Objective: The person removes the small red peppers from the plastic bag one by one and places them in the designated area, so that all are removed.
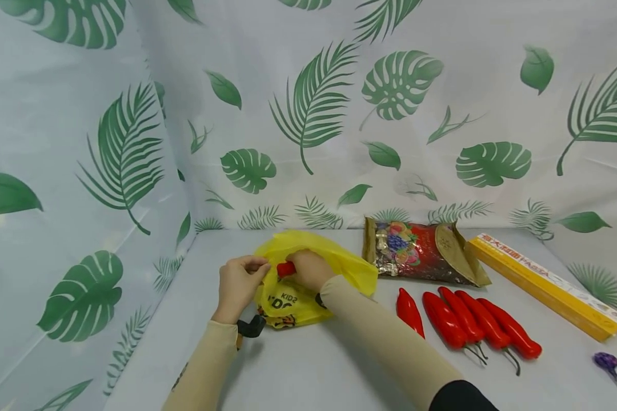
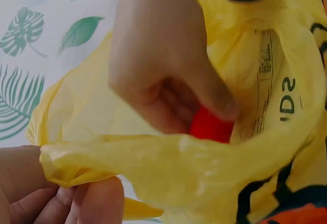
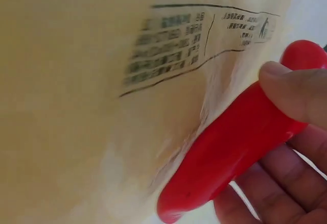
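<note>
A yellow plastic bag (image 1: pixel 349 265) with dark printing lies on the table, its mouth held apart. My left hand (image 1: pixel 240 285) pinches the bag's rim between thumb and fingers, as the left wrist view shows up close. Inside the bag's mouth, my right hand (image 1: pixel 311 268) grips a red chili pepper (image 3: pixel 230 147). In the right wrist view the thumb lies over the pepper and the fingers curl beneath it, close to the bag's printed inner wall. From the head view only a short piece of this pepper shows.
Right of the bag lie several red chili peppers (image 1: pixel 444 319). Behind them rests a dark red and gold packet (image 1: pixel 416 251), with a long yellow box (image 1: pixel 545 288) beside it. A purple lollipop (image 1: pixel 607 361) lies at the far right. Leaf-patterned cloth (image 1: pixel 308 114) stands behind the table.
</note>
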`<state>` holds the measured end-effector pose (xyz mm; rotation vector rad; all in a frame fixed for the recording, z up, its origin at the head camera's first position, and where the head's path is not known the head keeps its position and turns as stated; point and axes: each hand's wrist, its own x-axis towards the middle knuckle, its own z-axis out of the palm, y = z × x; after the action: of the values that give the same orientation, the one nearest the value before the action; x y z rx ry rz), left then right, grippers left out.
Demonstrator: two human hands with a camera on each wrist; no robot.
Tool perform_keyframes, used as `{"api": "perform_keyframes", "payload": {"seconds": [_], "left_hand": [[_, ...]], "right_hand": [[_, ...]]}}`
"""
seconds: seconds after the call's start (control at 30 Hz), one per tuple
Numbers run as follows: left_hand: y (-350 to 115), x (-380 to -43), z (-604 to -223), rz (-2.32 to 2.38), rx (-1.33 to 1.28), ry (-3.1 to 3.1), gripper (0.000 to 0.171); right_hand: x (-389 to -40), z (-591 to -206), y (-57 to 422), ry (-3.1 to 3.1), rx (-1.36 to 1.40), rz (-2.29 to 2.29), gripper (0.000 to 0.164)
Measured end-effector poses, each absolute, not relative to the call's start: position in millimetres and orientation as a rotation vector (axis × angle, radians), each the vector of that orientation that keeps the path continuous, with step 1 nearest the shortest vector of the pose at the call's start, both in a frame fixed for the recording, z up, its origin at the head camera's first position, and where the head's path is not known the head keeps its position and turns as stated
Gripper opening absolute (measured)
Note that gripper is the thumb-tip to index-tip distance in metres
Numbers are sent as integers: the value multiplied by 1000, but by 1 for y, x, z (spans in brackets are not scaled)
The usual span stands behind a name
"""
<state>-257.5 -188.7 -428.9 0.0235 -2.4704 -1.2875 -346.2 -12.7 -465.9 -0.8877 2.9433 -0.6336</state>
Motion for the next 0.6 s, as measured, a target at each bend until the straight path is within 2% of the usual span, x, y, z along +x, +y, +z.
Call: {"api": "perform_keyframes", "payload": {"seconds": [0.4, 0.6], "left_hand": [[-190, -259, -426, -1199, 46, -2445, 11], [-188, -259, -427, -1184, 69, -2444, 13]], "right_hand": [[-330, -454, 23, 2909, -811, -717, 25], [-314, -445, 40, 2812, -863, -884, 36]]}}
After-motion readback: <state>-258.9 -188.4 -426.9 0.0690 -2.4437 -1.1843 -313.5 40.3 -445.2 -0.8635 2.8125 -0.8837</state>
